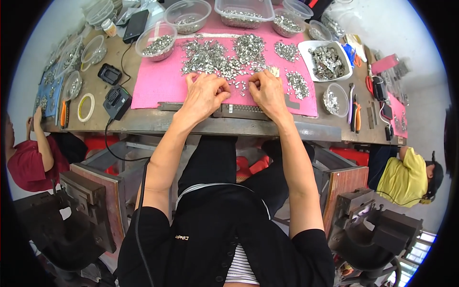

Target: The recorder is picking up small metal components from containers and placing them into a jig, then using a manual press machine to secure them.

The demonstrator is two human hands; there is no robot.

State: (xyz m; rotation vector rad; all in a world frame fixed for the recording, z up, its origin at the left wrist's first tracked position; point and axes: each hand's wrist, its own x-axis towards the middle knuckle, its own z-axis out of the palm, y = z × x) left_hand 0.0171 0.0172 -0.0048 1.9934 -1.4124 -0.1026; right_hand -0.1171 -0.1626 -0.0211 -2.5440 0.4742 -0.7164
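Observation:
Both of my hands are over the near part of a pink mat (153, 86) on the workbench. My left hand (205, 93) has its fingers curled, thumb and forefinger close together at the near edge of a heap of small silvery metal pieces (205, 55). Opposite it, my right hand (268, 93) is bent into a pinch. Whatever either hand's fingertips hold is too small or hidden to make out. A few loose metal pieces (239, 87) lie between the hands. Just below them, a dark slotted metal bar (244, 111) runs along the bench's front edge.
Clear plastic tubs (157, 44) of metal pieces line the back. A white tray (306, 48) of larger pieces and a round tub (336, 101) stand right, near orange-handled pliers (356, 117). Left are a black charger (117, 102) and a tape roll (86, 107). People sit on both sides.

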